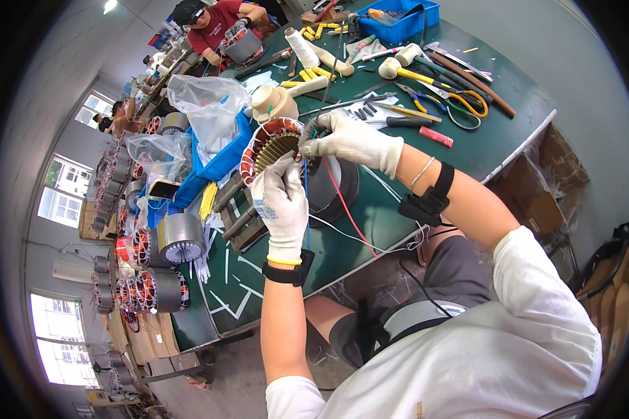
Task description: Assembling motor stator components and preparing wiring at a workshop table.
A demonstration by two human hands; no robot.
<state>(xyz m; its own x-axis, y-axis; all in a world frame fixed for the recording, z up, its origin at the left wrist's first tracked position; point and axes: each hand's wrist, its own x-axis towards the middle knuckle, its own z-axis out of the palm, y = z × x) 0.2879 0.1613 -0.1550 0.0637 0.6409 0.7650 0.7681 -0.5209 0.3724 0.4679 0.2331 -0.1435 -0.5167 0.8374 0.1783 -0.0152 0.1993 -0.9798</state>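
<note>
Both my hands wear white gloves and meet at the near rim of a motor stator [276, 145]. Its copper windings, laced with white cord, face up around a slotted core. My left hand [281, 195] is pinched closed at the rim; its fingertips hide what they hold. On the right, my right hand [353, 143] is closed on a thin wire, with a bit of green showing at its fingertips. A red wire [340, 192], a blue wire [307, 216] and white wires hang from the stator toward the table edge. A dark round body [334, 188] stands beside it.
Mallets [391, 68], pliers [424, 100], scissors [468, 105] and a red marker [436, 137] lie at right. A blue bin [223, 150] with plastic bags stands left. Several stators [180, 239] line the left side. Across the table a person [220, 31] handles another stator.
</note>
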